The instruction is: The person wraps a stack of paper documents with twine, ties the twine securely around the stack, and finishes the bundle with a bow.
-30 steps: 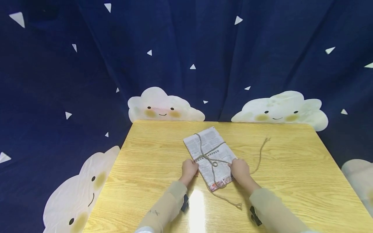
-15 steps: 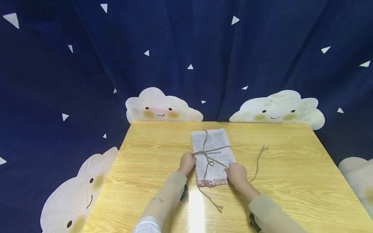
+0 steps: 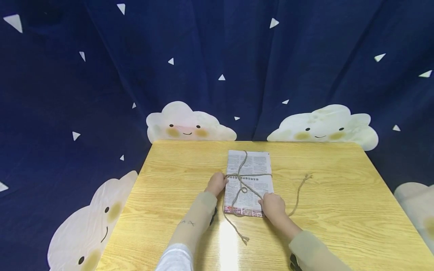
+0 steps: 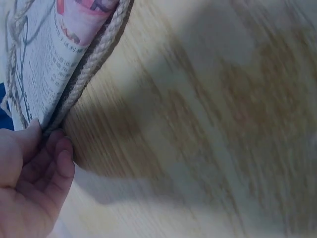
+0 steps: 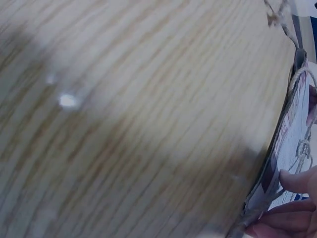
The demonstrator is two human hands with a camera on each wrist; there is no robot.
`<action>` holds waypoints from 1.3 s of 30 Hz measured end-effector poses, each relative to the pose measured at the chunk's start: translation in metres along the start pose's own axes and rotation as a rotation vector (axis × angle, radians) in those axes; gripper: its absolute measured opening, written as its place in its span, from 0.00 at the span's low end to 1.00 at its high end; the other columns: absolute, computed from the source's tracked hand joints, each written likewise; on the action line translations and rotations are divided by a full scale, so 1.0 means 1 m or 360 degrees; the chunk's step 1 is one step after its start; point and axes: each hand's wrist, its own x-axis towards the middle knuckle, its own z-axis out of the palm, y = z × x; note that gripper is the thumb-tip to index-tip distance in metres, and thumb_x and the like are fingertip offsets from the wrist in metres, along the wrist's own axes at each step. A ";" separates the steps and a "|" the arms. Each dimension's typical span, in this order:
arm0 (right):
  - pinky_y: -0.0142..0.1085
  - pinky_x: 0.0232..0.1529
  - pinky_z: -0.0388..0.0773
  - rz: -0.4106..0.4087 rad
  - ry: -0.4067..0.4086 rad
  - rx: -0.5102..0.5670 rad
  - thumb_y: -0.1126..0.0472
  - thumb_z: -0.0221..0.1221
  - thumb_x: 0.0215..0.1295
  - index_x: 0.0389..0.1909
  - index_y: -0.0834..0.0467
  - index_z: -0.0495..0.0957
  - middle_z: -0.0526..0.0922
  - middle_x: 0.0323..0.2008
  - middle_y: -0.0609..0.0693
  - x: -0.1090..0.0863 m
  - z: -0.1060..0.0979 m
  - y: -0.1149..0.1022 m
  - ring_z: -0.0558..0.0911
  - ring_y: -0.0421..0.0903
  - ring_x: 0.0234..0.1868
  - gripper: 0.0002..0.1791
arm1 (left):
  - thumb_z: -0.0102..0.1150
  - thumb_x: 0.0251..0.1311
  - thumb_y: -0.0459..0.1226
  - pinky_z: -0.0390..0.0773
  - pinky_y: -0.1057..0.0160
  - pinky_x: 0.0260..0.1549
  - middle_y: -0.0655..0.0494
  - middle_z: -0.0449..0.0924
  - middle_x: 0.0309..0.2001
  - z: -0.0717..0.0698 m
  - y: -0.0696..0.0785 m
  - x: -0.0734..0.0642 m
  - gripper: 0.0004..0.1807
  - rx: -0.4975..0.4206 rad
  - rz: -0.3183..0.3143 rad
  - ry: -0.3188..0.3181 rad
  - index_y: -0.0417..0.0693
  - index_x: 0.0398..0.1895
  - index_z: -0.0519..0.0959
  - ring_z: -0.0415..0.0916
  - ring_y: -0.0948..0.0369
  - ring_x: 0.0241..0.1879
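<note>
A flat bundle of folded newspaper [image 3: 259, 162], bound crosswise with twine [image 3: 239, 175], lies on the table in the head view. A small twine loop shows just below the crossing. My left hand [image 3: 217, 183] pinches the bundle's left edge where the cross strand wraps round. In the left wrist view, thumb and fingers of that hand [image 4: 34, 178] meet at the paper's edge, beside the twine [image 4: 81, 77]. At the lower right edge my right hand [image 3: 274, 207] grips the bundle, thumb on top. Its fingers curl under the edge by a twine strand [image 5: 270, 198] in the right wrist view.
One loose twine end [image 3: 237, 230] trails toward the front of the wooden table [image 3: 176, 162]. Another end [image 3: 299, 192] curves away beyond my right hand. Behind the table hangs a dark blue curtain [image 3: 203, 56] with white clouds.
The bundle has turned clockwise, from slanted to nearly straight, with both hands holding its edges. My left hand has moved slightly away from me, and the front twine end has swung left.
</note>
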 end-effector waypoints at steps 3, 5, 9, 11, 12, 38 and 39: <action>0.38 0.12 0.72 -0.0006 0.0010 -0.0003 0.52 0.62 0.55 0.16 0.62 0.71 0.72 0.13 0.54 0.000 0.001 0.003 0.75 0.50 0.15 0.20 | 0.56 0.59 0.36 0.77 0.60 0.32 0.50 0.80 0.29 0.000 0.000 -0.002 0.09 -0.0012 0.0014 0.0000 0.39 0.28 0.81 0.74 0.58 0.29; 0.37 0.11 0.70 0.0003 0.0035 0.0011 0.53 0.61 0.56 0.16 0.61 0.71 0.71 0.12 0.53 0.000 -0.001 0.007 0.73 0.48 0.14 0.18 | 0.56 0.59 0.36 0.76 0.60 0.30 0.51 0.79 0.28 0.000 -0.001 -0.003 0.08 -0.0008 0.0045 0.0039 0.39 0.28 0.80 0.74 0.58 0.28; 0.36 0.12 0.69 0.0047 0.0042 0.0121 0.55 0.60 0.58 0.17 0.60 0.74 0.72 0.12 0.50 0.002 -0.006 0.016 0.71 0.45 0.13 0.16 | 0.55 0.60 0.34 0.75 0.63 0.27 0.52 0.78 0.27 0.003 -0.002 -0.008 0.06 -0.0068 0.0098 0.0173 0.40 0.27 0.78 0.74 0.59 0.27; 0.37 0.12 0.69 0.0082 0.0022 0.0212 0.55 0.60 0.58 0.19 0.59 0.76 0.74 0.13 0.51 0.005 -0.010 0.021 0.72 0.46 0.15 0.14 | 0.54 0.60 0.32 0.75 0.64 0.27 0.52 0.77 0.28 0.004 -0.004 -0.010 0.05 -0.0147 0.0122 0.0243 0.40 0.28 0.76 0.74 0.59 0.28; 0.37 0.13 0.68 0.0101 0.0008 0.0253 0.55 0.60 0.58 0.20 0.59 0.78 0.75 0.15 0.51 0.007 -0.012 0.024 0.72 0.46 0.16 0.13 | 0.53 0.60 0.31 0.75 0.64 0.27 0.51 0.76 0.27 0.004 -0.004 -0.011 0.05 -0.0205 0.0126 0.0266 0.39 0.28 0.76 0.73 0.59 0.28; 0.31 0.19 0.67 -0.0009 -0.0068 0.0981 0.60 0.51 0.67 0.37 0.68 0.78 0.78 0.26 0.57 0.047 -0.018 0.107 0.69 0.43 0.22 0.14 | 0.51 0.63 0.32 0.77 0.60 0.36 0.45 0.79 0.35 -0.024 -0.051 -0.014 0.08 -0.0654 0.0154 0.0236 0.34 0.37 0.78 0.75 0.55 0.36; 0.31 0.20 0.67 -0.0019 -0.0067 0.0980 0.60 0.51 0.67 0.37 0.68 0.78 0.79 0.26 0.57 0.046 -0.017 0.108 0.69 0.43 0.22 0.14 | 0.50 0.63 0.32 0.77 0.60 0.36 0.45 0.79 0.35 -0.025 -0.053 -0.014 0.09 -0.0650 0.0161 0.0235 0.34 0.37 0.78 0.75 0.55 0.37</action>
